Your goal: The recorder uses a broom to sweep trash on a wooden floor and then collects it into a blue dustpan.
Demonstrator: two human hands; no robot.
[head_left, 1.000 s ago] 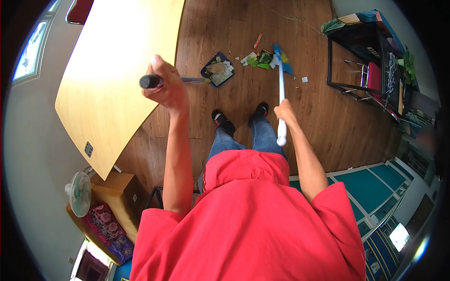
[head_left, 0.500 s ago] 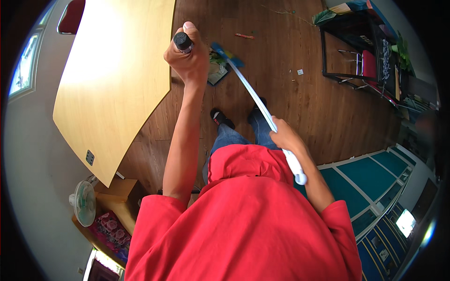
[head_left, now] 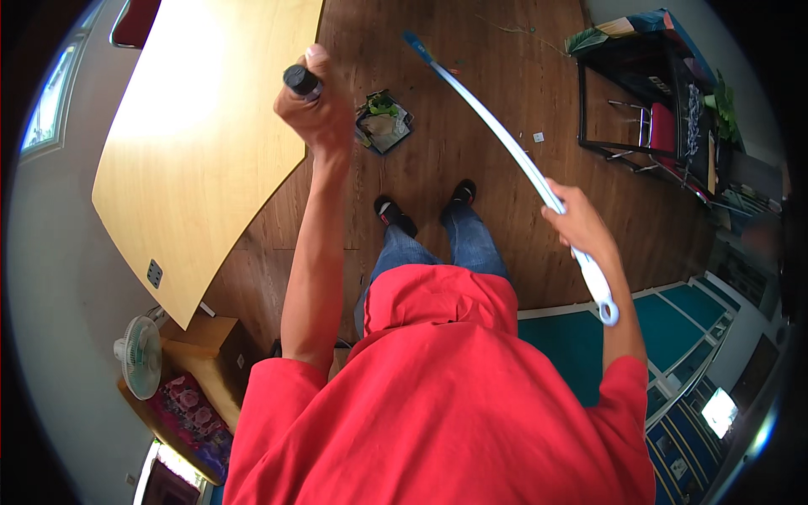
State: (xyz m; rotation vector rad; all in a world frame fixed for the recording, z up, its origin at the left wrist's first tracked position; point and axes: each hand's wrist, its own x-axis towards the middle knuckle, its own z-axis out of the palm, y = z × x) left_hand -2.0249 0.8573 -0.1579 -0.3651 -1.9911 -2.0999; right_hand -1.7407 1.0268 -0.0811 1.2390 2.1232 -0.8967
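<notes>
My left hand [head_left: 324, 114] is closed around an upright handle with a black end [head_left: 301, 81]. Beyond that hand, a dark dustpan [head_left: 398, 140] with green leaves [head_left: 383, 104] and a tan piece in it rests on the floor; the handle appears to belong to it, though the joint is hidden. My right hand [head_left: 581, 220] grips the white stick of a broom [head_left: 505, 135]. The broom's blue head [head_left: 414, 45] is slanted away, past the dustpan and apart from it. A small white scrap [head_left: 539, 137] lies on the floor right of the stick.
A pale wooden table [head_left: 202, 151] fills the left side, close to my left arm. A black-framed stand [head_left: 581, 109] and red chair [head_left: 662, 126] are at the far right. A fan [head_left: 141, 358] stands lower left. Thin twigs [head_left: 505, 28] lie on the far floor.
The broom head has swung away from the dustpan, farther off, uncovering the pan. My right hand has moved right and slightly up with the stick; my left hand has shifted slightly left.
</notes>
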